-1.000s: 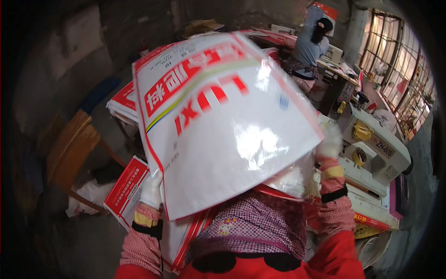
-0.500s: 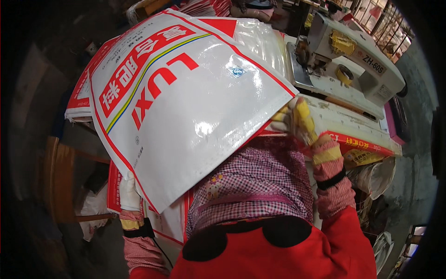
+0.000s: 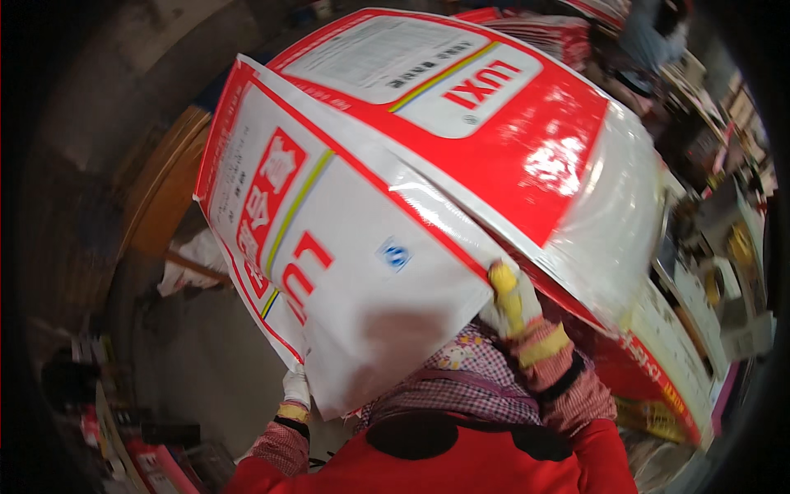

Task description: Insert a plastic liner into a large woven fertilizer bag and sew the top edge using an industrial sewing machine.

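Note:
A large white woven sack (image 3: 354, 288) with red borders and red print hangs bent in front of me, held between both hands. My right hand (image 3: 510, 305), in a white glove with yellow-wrapped fingers, is closed on the sack's right corner, thumb on top. At the lower left corner, my left hand (image 3: 298, 389), in a white glove, grips the edge; its fingers are mostly hidden behind the sack. Just beyond lies another red and white sack (image 3: 568, 140), with a clear plastic liner (image 3: 625, 198) showing at its right end.
On the right stands a sewing machine (image 3: 732, 218) on a table, beside a red-edged board (image 3: 662, 379). A curved wooden piece of furniture (image 3: 164, 181) is at the left. More folded sacks (image 3: 551, 37) are piled at the back, near another person (image 3: 654, 37).
My view has swung left, and the sack has turned with both hands toward the left. It has come away from the stack, uncovering the red and white sack beneath.

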Tool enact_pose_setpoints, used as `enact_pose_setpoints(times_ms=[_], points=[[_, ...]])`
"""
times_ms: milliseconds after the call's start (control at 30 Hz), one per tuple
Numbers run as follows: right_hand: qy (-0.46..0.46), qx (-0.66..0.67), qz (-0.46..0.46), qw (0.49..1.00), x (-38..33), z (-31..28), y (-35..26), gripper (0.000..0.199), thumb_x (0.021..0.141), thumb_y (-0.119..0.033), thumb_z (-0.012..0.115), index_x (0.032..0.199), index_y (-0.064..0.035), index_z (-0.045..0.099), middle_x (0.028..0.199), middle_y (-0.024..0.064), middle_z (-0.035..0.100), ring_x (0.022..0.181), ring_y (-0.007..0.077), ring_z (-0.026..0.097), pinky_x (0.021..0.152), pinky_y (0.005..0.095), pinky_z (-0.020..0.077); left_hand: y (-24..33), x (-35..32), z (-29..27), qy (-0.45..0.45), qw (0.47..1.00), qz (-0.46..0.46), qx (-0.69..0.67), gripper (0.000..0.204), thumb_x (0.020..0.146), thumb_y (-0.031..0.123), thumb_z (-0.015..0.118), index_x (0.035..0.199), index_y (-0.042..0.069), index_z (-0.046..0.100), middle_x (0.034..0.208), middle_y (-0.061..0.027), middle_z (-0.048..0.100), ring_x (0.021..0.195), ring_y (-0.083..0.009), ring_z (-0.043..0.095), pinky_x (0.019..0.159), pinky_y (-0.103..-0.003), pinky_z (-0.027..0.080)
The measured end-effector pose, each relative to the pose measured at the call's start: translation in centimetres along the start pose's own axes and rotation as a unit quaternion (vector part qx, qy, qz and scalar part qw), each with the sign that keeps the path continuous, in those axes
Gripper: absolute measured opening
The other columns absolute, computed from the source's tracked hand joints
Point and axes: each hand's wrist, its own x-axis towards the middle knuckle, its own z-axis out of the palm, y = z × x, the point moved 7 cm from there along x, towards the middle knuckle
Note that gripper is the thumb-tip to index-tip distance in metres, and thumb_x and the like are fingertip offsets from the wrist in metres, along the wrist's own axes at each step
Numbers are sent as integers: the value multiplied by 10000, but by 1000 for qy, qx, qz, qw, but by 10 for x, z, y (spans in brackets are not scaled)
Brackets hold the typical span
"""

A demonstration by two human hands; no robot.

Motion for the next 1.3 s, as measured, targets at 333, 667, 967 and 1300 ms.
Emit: enact_pose_setpoints(times_ms=[333,667,967,1300], points=[[163,-27,190,968,131,-25,125,387,840,-369,545,1037,-38,569,931,103,619,790,256,586,662,409,486,-11,-24,-74,219,849,-40,478,453,904,398,385,888,-6,590,826,-252,601,797,-426,569,703,-490,437],[83,-25,221,971,99,-61,118,465,826,-316,605,1222,-133,442,1133,102,520,910,282,546,765,435,471,-13,35,-36,104,768,-163,611,401,909,380,354,1020,81,597,990,-179,618,930,-345,595,791,-457,473],[-17,-99,87,991,-23,-29,8,432,820,-105,614,1178,86,464,1076,167,564,976,229,553,901,309,454,89,49,60,86,730,-56,676,403,819,264,516,1184,98,482,1196,-185,459,1089,-398,440,914,-435,392],[-112,-427,-49,896,-74,-31,-52,318,857,-167,583,1133,-15,548,1001,63,627,920,134,574,820,256,454,345,-199,420,-242,614,712,241,273,679,136,666,924,33,600,1122,-159,514,1020,-328,492,876,-421,385]])
